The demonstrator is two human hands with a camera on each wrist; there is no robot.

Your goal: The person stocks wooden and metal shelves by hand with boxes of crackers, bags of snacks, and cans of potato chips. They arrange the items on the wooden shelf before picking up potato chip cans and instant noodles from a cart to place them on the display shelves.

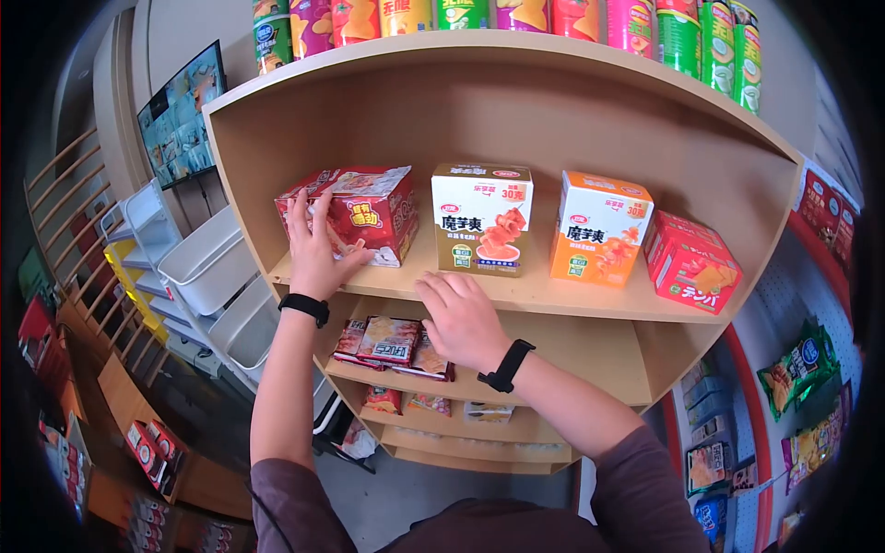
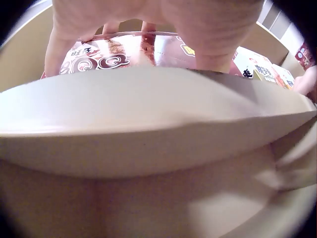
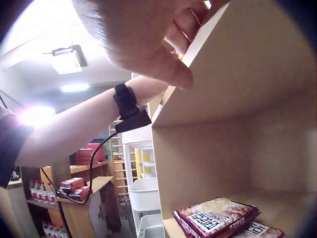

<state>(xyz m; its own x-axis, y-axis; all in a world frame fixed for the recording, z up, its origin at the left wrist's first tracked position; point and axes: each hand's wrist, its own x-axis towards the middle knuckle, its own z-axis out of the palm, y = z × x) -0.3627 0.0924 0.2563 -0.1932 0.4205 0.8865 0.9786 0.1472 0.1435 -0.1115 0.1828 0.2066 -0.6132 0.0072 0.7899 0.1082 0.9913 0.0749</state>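
A red snack box (image 1: pixel 392 214) with a pale patterned top stands at the left end of the upper shelf (image 1: pixel 544 293). Against its front my left hand (image 1: pixel 316 249) is spread, fingers reaching up toward the top edge and thumb low on the face. In the left wrist view the fingers pass over the lettered front of the red box (image 2: pixel 133 54). My right hand (image 1: pixel 461 318) is at the shelf's front edge, below a white and brown konjac snack box (image 1: pixel 475 217). Its fingers are loosely bent with nothing held; in the right wrist view the thumb lies along the board's edge.
An orange and white box (image 1: pixel 604 235) and a tilted red box (image 1: pixel 691 263) stand farther right. Dark red packets (image 1: pixel 387 341) lie one shelf below. Colourful canisters (image 1: pixel 461 14) line the top. White bins (image 1: pixel 207 263) stand left, hanging snack bags (image 1: pixel 802 369) right.
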